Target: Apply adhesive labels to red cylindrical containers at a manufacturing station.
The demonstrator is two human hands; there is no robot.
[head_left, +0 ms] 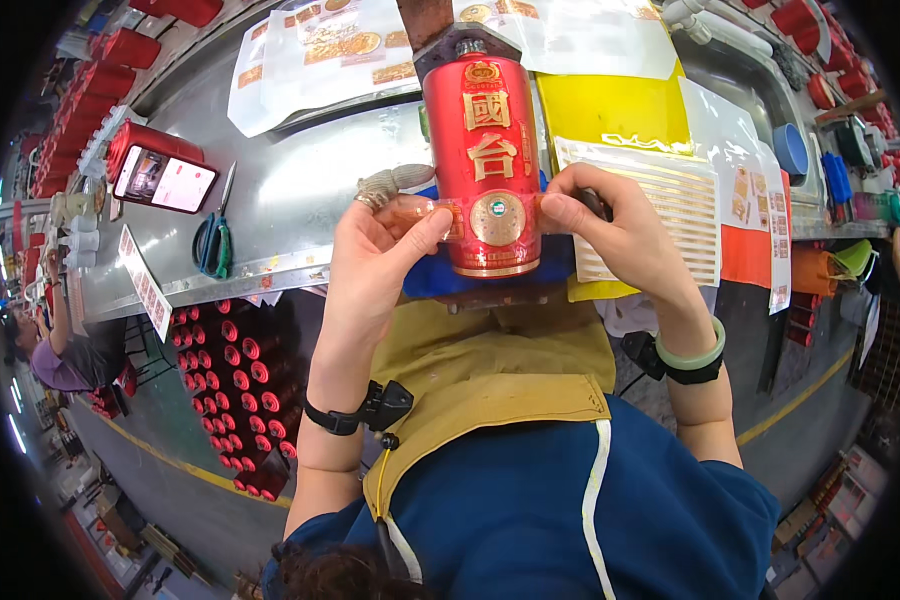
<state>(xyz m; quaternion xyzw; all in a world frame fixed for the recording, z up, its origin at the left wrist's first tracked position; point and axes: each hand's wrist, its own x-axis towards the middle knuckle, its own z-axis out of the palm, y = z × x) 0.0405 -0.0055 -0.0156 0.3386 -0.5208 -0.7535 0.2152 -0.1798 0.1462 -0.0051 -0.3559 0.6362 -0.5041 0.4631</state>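
A red bottle [482, 150] with raised gold characters and a round gold emblem lies in front of me, its neck pointing away, on something blue [560, 262]. A clear film strip [454, 222] with faint gold print runs against its lower part. My left hand [380, 250] pinches the strip's left end between thumb and fingers, beside the bottle. On the other side, my right hand [610, 220] is closed, thumb against a bent forefinger, at the bottle's right edge, where the strip's other end seems to be. A grey wrapped piece [395, 183] sits just beyond my left fingers.
On the metal bench [300, 180] to the left are a phone [165, 180], scissors [213, 238] and a label strip [145, 283]. Printed sheets [320, 60], a yellow sheet [615, 115] and a gold-striped sheet [650, 215] lie around. Red bottles [235, 380] stand below left.
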